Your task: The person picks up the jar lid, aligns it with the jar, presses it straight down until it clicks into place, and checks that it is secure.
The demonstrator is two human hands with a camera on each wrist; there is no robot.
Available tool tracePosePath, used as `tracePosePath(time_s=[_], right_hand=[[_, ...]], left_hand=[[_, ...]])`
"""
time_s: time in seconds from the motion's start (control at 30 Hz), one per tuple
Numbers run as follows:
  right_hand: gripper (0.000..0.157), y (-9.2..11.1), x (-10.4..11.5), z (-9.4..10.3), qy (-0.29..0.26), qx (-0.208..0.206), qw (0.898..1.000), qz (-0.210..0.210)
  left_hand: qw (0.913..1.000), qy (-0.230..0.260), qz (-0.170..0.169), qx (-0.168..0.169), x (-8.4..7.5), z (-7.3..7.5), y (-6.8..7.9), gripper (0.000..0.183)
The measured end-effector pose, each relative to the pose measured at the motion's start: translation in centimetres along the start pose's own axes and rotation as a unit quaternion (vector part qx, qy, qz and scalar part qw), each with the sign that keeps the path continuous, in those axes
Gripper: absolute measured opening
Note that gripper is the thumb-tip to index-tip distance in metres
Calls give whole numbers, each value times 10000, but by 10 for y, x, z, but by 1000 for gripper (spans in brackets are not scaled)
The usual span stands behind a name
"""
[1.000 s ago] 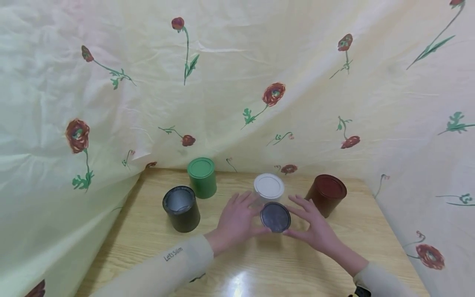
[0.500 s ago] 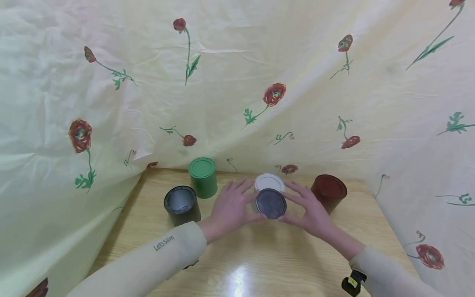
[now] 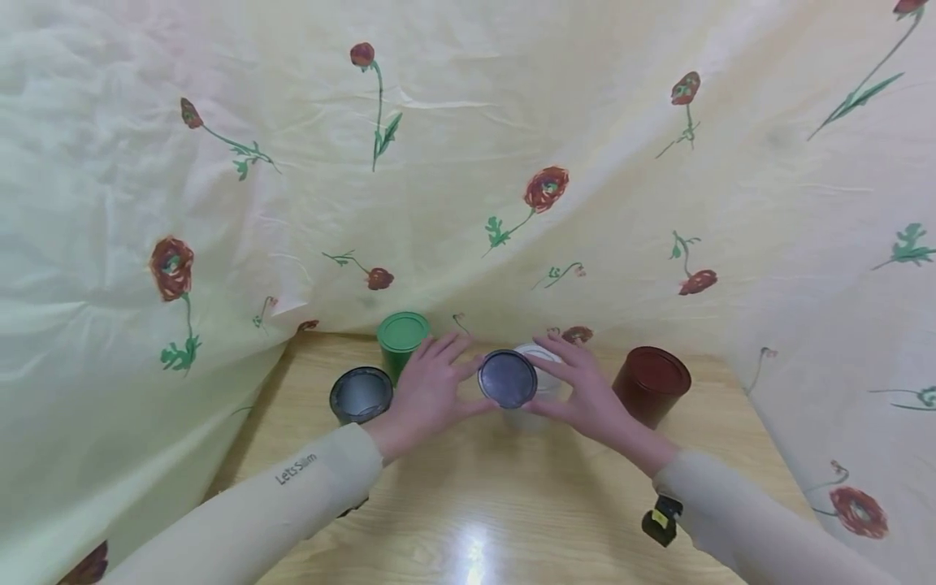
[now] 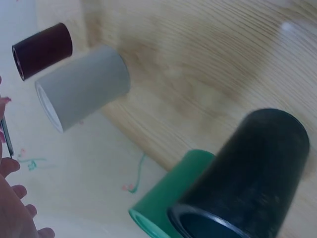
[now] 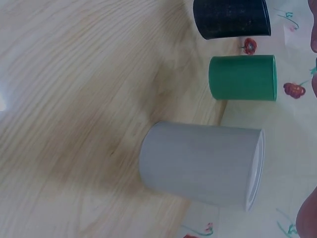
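A round dark lid (image 3: 508, 379) is held up level with the can tops, its flat face toward the head camera. My left hand (image 3: 427, 388) pinches its left edge between thumb and fingers. On the opposite edge, my right hand (image 3: 591, 394) pinches it the same way. Just behind the right fingers stands a white can (image 5: 198, 163), partly hidden in the head view. Left of my left hand is a black can (image 3: 361, 396) with an open top. Behind that hand a green can (image 3: 404, 333) is partly covered. In the left wrist view the lid shows only edge-on.
A dark red can (image 3: 653, 383) with its lid on stands right of my right hand. The cans share a pale wooden table (image 3: 453, 520). Flower-printed cloth (image 3: 453, 203) hangs close behind and along both sides.
Both hands have carried the lid left and upward in the head view, from in front of the white can toward the black can. The cans have stayed in place.
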State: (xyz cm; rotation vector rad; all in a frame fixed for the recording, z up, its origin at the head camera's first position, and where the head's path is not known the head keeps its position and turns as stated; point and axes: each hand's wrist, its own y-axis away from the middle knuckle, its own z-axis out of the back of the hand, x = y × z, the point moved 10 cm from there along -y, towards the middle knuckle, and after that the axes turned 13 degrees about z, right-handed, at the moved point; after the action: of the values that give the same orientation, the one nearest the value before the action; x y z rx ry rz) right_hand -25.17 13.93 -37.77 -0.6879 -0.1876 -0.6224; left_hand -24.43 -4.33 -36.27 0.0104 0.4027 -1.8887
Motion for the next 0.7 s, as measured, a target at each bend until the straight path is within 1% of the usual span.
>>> tracePosePath(time_s=[0.07, 0.17, 0.3, 0.4, 0.53, 0.6, 0.7], right_hand=[[70, -8, 0, -5, -28, 19, 10000, -1], [70, -19, 1, -16, -62, 186, 9997, -158], [71, -33, 5, -29, -92, 377, 9990, -233], [71, -44, 12, -38, -105, 318, 9994, -37], [69, -56, 21, -49, -246, 114, 9995, 161], [69, -61, 23, -54, -369, 58, 9992, 152], [70, -70, 25, -63, -526, 91, 9986, 46]], left_hand=[[10000, 17, 75, -15, 8, 2, 1, 72], [9998, 41, 174, -7, 22, 6, 3, 72], [9994, 30, 324, 129, 39, 11, 6, 74], [9991, -20, 377, 205, 52, 14, 8, 75], [9995, -29, 284, 97, 68, 20, 11, 74], [9997, -46, 229, 33, 74, 24, 13, 74], [9996, -116, 262, 65, 85, 27, 15, 74]])
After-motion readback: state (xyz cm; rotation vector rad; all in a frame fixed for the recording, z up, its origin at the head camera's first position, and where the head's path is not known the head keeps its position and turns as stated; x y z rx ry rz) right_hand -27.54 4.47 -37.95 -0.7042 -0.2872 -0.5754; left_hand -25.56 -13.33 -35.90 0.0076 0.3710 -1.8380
